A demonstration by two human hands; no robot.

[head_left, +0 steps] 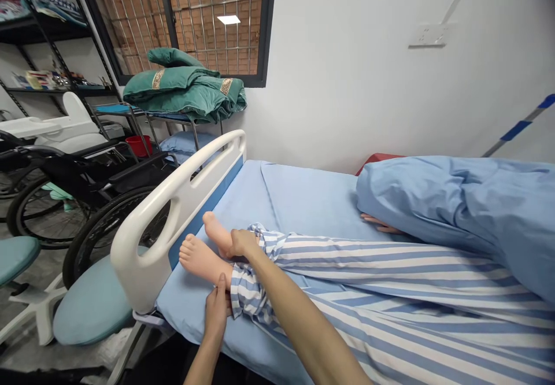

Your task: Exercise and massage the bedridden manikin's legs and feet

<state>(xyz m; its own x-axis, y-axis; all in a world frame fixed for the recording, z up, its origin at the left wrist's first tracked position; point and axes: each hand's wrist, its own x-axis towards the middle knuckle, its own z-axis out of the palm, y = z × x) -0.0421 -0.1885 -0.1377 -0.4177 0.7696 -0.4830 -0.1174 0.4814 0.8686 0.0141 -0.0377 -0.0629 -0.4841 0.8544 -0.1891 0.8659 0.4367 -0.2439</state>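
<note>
Nearest: person's left hand [215, 311], thumb against the near ankle, fingers curled under it, a few tips visible by the trouser cuff. It has the smooth, plastic-looking bare near foot [202, 258], sole facing the end of the bed.

Right hand [243, 243] just beyond, wrapped over the far ankle at the cuff; only its back shows properly. It has the matching far foot [217, 232]. Both feet lie side by side at the bed's foot end, near the white moulded-plastic footboard [145, 284] with its blue band. Can't tell if the heels are off the sheet.

Step in hand, my read: a two-handed hold on the ankles, one per hand. From this grip, any move calls for even support under both ankles, cuffs kept from bunching, toes kept off the footboard.

Blue-and-white striped cloth trousers [347, 252] cover the legs, cuffs gathered at both ankles. Under them, a light-blue fitted sheet [312, 194]. A rumpled blue fabric quilt [433, 194] covers the upper end; a figure's hand [384, 223] pokes out from its edge.

Past the footboard: black-framed wheelchair [73, 177], teal round-seated stool [93, 310]. Furthest: folded green bedding [186, 90] under a dark-framed barred window [260, 26].
</note>
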